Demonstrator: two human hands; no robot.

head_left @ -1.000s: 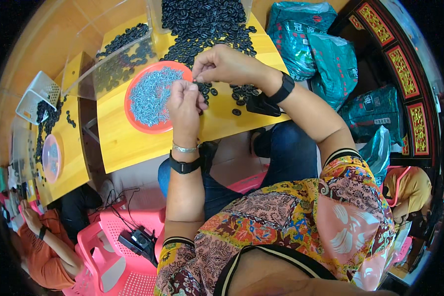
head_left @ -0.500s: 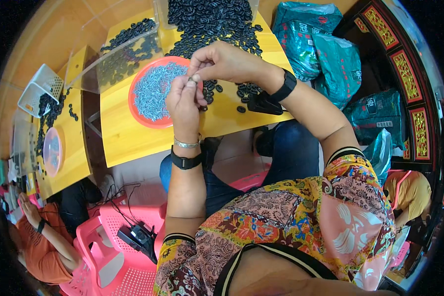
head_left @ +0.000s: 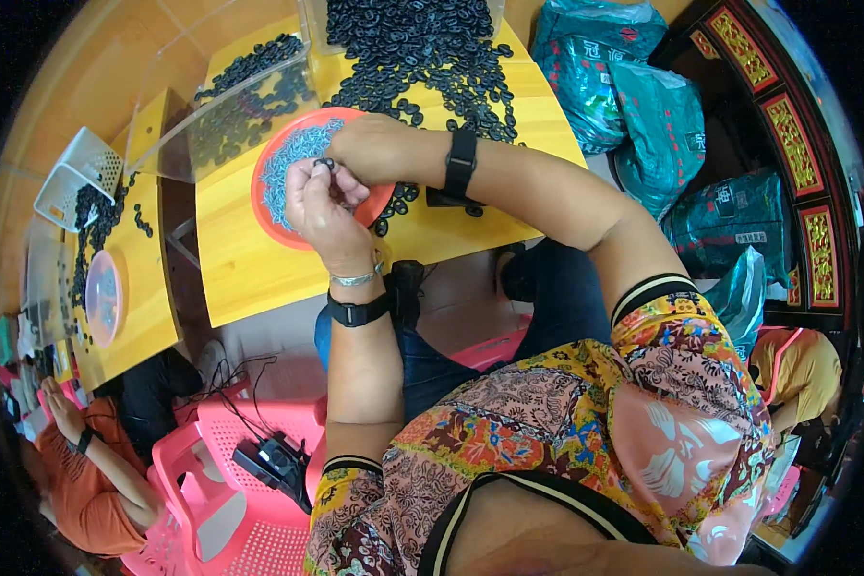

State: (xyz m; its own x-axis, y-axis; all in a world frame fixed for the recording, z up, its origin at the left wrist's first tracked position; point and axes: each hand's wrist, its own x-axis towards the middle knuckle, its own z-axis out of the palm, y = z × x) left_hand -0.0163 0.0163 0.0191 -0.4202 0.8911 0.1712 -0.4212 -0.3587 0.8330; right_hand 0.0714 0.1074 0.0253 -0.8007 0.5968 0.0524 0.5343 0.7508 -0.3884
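Observation:
Over the near side of an orange-red bowl (head_left: 382, 205) is my left hand (head_left: 323, 213), its fingertips pinching a small black oval ring-like part (head_left: 324, 163). The bowl is filled with small silvery screws (head_left: 276, 182). My right hand (head_left: 374, 149) reaches across the bowl's right side, lowered to the screws. Its fingers are turned away and hidden, so whether they hold a screw does not show. Loose black oval parts (head_left: 405, 195) lie on the yellow table (head_left: 250, 288) by the bowl's right edge.
A heap of black oval parts (head_left: 408, 38) covers the table's far side, partly in a clear bin (head_left: 250, 106). Teal bags (head_left: 658, 120) stand at the right. A pink chair (head_left: 250, 480) is at lower left, near another person in an orange top (head_left: 91, 490).
My right hand has left my left fingertips and moved left and down to the screws. My left hand has shifted slightly left and nearer, keeping the black part.

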